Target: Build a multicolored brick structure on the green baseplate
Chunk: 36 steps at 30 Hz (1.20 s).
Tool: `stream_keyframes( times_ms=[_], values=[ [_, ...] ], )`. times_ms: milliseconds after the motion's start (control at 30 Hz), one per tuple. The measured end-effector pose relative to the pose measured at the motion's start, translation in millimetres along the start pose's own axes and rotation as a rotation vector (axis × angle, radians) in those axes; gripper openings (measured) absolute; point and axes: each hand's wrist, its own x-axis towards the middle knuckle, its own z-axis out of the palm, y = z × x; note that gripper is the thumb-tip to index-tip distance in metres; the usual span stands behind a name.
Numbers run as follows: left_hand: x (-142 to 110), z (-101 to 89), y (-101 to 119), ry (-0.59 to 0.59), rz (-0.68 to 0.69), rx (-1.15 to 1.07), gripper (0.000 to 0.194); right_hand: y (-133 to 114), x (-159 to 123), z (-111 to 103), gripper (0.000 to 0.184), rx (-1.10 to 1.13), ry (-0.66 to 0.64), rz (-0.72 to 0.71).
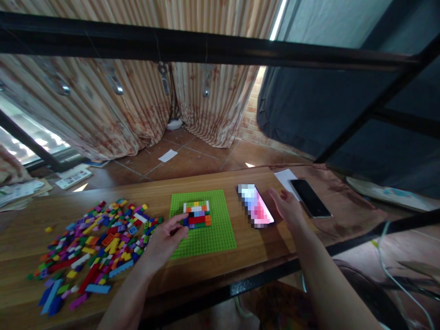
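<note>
A green baseplate (220, 233) lies on the wooden table (247, 261) with a small block of coloured bricks (197, 214) built on it. My left hand (165, 239) rests at the plate's left edge, its fingers pinched together against the lower left corner of the brick block. Whether a brick sits between them is hidden. My right hand (288, 208) hovers open beside a lit phone (256, 206), fingers stretched toward its right edge.
A wide heap of several loose coloured bricks (92, 247) covers the table's left part. A dark phone (310, 197) and a white paper (286, 178) lie at the right. Curtains (137, 114), a black metal frame (206, 48) and tiled floor stand beyond the table.
</note>
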Motion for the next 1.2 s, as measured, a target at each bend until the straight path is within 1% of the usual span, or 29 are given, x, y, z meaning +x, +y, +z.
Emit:
stream_keyframes(
  times_ms=[133,333,467,733,933,1000,1067,1133,1200],
  values=[
    [1,-0.3,0,0.007,0.010,0.021,0.071,3,-2,-6,0.081,0.058,-0.015,0.015],
    [3,-0.6,-4,0.005,0.043,0.030,0.067,3,-4,-10,0.073,0.125,-0.039,0.006],
    [3,-0.4,-6,-0.001,0.045,0.012,0.068,2,-6,-12,0.068,0.145,-0.052,0.005],
    [1,0.5,-1,0.017,0.026,0.028,0.070,-2,-11,-12,0.062,0.128,-0.069,0.033],
    [0,2.8,-1,0.069,0.053,0.040,0.064,-5,-12,-12,0.058,0.081,-0.101,0.046],
    [1,3.8,-2,0.075,0.054,0.024,0.064,-6,-14,-13,0.060,0.051,-0.118,0.051],
    [2,4.5,-3,0.083,0.054,0.013,0.064,-7,-20,-13,0.066,0.028,-0.146,0.043],
    [4,5.0,-4,0.093,0.064,0.014,0.063,-9,-31,-14,0.075,-0.019,-0.190,0.008],
    [4,5.4,-6,0.101,0.074,0.024,0.062,-14,-48,-15,0.086,-0.121,-0.235,-0.044]
  ],
)
